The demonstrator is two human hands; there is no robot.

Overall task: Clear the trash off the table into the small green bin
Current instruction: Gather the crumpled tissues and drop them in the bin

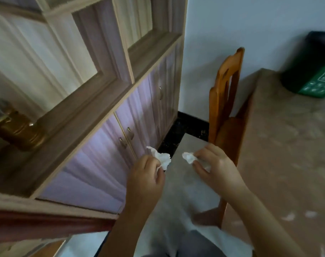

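Beside the cabinet, over the floor, the left hand and right hand each clamp a crumpled tissue. Green bin stands on the surface, far right and ahead; the right grip is nearer.

left side: i see a cabinet along the wall, a jar on its ledge
right side: the table runs front to back, with the bin on its far end by the wall
between: a chair stands just left of the table, pushed against its edge
front centre: my left hand and right hand are over the floor, each with a tissue wad, left wad, right wad
near table edge: small scraps lie on the table at my right
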